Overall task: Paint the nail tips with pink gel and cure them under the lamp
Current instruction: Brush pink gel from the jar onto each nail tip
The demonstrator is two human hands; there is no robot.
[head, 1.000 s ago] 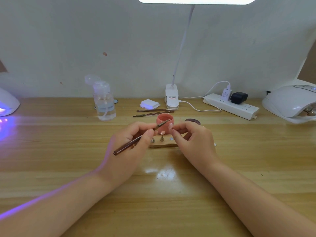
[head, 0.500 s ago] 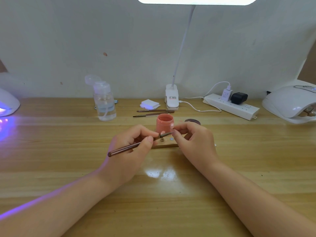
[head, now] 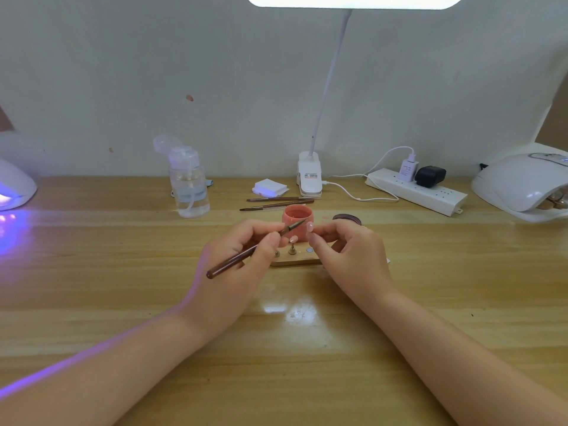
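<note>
Raised again, brush (head: 255,249) tip points up-right at nail tip (head: 309,226) pinched by right hand (head: 347,256); left hand (head: 236,265) grips brush.

Small nail-art workstation, home or studio cannot be told. Wooden desk (head: 123,302) against a plain white wall (head: 123,72). Nail curing lamps at both ends: white one on the right (head: 522,186), one on the left (head: 13,187) glowing violet. Clip-on desk lamp (head: 309,175) lit overhead. Pump dispenser bottle (head: 189,187), stack of wipe pads (head: 269,187), spare nail brushes (head: 276,202), open pot of pink gel (head: 297,217), wooden stand (head: 295,259) with nail-tip holders. Power strip (head: 418,192) by the wall.
</note>
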